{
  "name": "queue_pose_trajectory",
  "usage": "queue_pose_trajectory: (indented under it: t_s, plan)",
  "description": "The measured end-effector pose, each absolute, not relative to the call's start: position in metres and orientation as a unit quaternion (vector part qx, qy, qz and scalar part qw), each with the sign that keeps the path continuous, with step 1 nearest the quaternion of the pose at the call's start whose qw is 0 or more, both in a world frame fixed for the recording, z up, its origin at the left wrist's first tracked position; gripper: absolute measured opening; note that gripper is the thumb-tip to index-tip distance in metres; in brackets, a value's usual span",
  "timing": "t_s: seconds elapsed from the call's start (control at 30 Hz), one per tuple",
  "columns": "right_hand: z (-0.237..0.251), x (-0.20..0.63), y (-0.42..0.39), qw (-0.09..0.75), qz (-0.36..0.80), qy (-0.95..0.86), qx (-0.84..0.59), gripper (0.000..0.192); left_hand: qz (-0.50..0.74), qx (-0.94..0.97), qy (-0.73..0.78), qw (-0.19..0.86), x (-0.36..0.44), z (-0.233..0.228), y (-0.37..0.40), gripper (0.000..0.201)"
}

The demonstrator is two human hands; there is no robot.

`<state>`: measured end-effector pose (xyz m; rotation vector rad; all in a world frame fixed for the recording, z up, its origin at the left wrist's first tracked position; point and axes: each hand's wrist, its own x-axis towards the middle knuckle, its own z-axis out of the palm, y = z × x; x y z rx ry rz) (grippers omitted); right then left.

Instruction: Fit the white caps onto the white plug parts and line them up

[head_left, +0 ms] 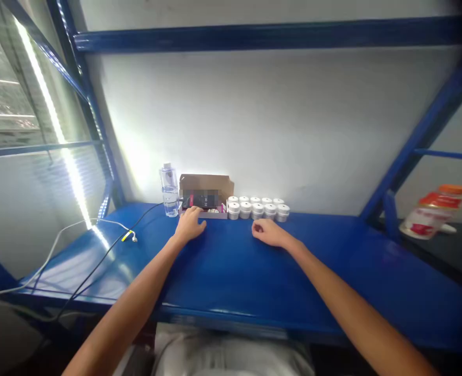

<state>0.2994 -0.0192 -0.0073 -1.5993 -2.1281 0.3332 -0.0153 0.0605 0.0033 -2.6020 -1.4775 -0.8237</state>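
Curling inward at one o'clock, the fingers of the right hand (269, 232) are near the blue table top (231, 271); whether they hold something small, I cannot tell. At eleven o'clock the left hand (191, 224) has its thumb well apart, shows nothing held, and its fingertips meet or overlap the front wall of the open box (215, 214).

This box, between eleven and twelve, seems to be of thin cardboard: light, easy to bend, better taken by both end walls than by the raised flap. In it are a dark device (203, 201), probably smooth, and small pieces too blurred to name. Toward half past twelve stand white round containers (257, 209) in two rows; they look stiff, light and a little slippery, so the sides suit a grip. Their insides are hidden. At half past ten, a clear bottle (170, 193) seems partly filled.
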Motion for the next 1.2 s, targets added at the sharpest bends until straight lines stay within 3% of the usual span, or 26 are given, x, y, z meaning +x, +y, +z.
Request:
queue_pose_trajectory:
  t_s: [0.37, 0.67, 0.83, 1.03, 1.1, 1.2]
  plan:
    - [-0.009, 0.301, -0.017, 0.237, 0.120, -0.775, -0.574, 0.010, -0.243, -0.834, -0.495, 0.019, -0.026, 0.005, 0.068, 0.044]
    - [-0.001, 0.338, -0.006, 0.369, -0.045, -0.654, -0.658, 0.011, -0.225, -0.845, -0.485, 0.012, -0.026, 0.004, 0.072, 0.049]
    - [-0.008, 0.363, -0.004, 0.382, -0.125, -0.578, -0.710, 0.030, -0.229, -0.847, -0.479, 0.005, -0.024, 0.001, 0.073, 0.050]
    - [-0.024, 0.383, -0.004, 0.345, -0.111, -0.559, -0.746, 0.090, -0.271, -0.841, -0.468, -0.019, -0.020, -0.002, 0.072, 0.042]
    - [-0.030, 0.388, -0.003, 0.318, -0.090, -0.574, -0.749, 0.092, -0.280, -0.844, -0.457, -0.035, -0.018, -0.001, 0.070, 0.039]
    - [-0.034, 0.392, -0.004, 0.290, -0.056, -0.583, -0.757, 0.077, -0.280, -0.845, -0.452, -0.058, -0.015, 0.002, 0.065, 0.035]
